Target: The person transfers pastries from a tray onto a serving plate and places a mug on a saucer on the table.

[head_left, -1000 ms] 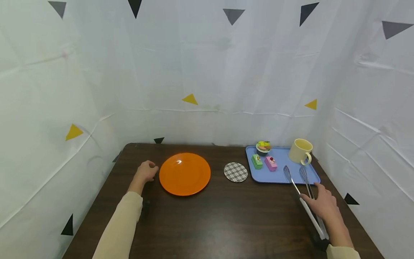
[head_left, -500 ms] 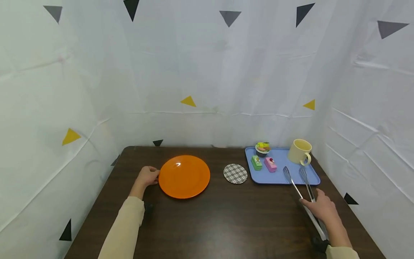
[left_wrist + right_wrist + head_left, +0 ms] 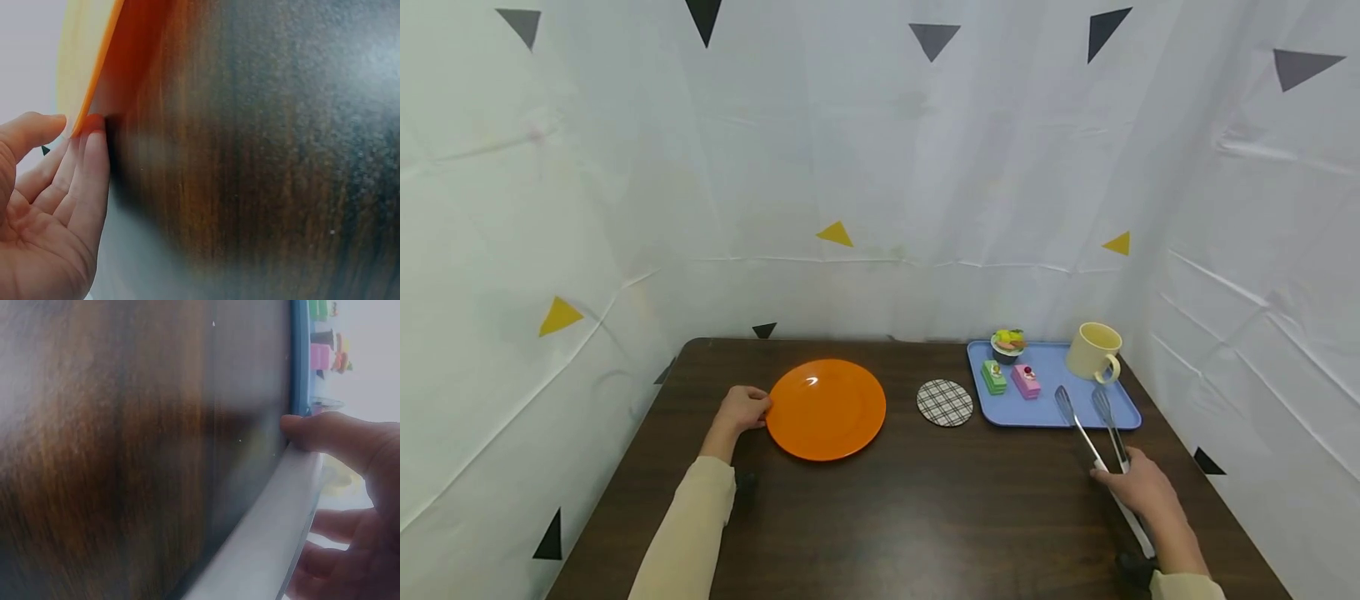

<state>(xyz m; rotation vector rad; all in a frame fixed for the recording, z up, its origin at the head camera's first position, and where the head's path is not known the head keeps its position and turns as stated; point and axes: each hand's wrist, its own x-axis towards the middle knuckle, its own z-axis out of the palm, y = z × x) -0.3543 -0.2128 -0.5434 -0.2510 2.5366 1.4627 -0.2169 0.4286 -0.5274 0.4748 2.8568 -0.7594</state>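
Observation:
My left hand (image 3: 743, 410) pinches the left edge of an orange plate (image 3: 827, 408). In the left wrist view the thumb lies over the rim of the plate (image 3: 98, 69) and the fingers pass under it. Over at the right, my right hand (image 3: 1142, 483) holds silver-and-white tongs (image 3: 1125, 507), thumb on one arm and fingers at the other. The two tong heads are spread apart and overlap the near edge of a blue tray (image 3: 1052, 414). The right wrist view shows the thumb pressed on the tongs' pale handle (image 3: 262, 531).
On the tray stand a green cake slice (image 3: 994, 379), a pink cake slice (image 3: 1026, 382), a small dark cup with yellow topping (image 3: 1007, 347) and a cream mug (image 3: 1093, 352). A checked round coaster (image 3: 945, 403) lies between plate and tray. White curtains surround the dark table (image 3: 925, 508).
The left hand has moved right to the plate's rim and taken hold of it. The right hand has slid slightly back along the tongs, its fingers closing in on them.

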